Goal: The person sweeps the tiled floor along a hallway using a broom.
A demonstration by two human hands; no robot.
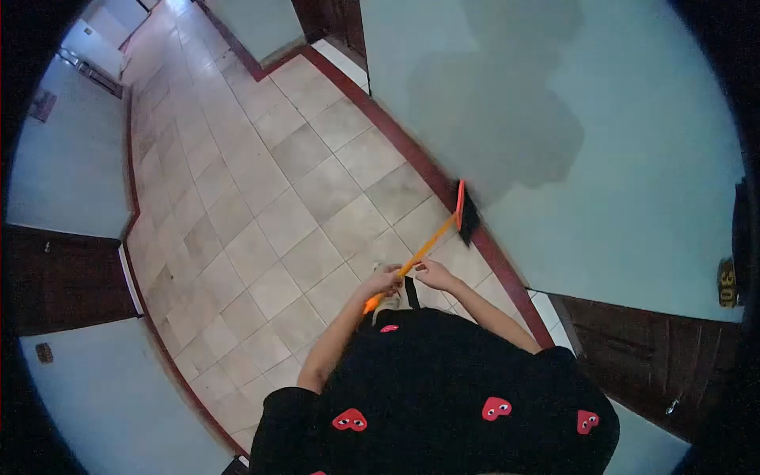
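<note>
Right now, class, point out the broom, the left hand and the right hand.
Broom (pixel 431 242): head view, on its orange handle.
Left hand (pixel 383 282): head view, middle of the hand.
Right hand (pixel 435 275): head view, middle of the hand.

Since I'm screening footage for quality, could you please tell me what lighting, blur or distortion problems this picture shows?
Head view: fisheye bowing of the tiled floor, with black corners; a soft shadow on the wall; bluish glare down the corridor; the broom looks smeared at its bristles.
</note>
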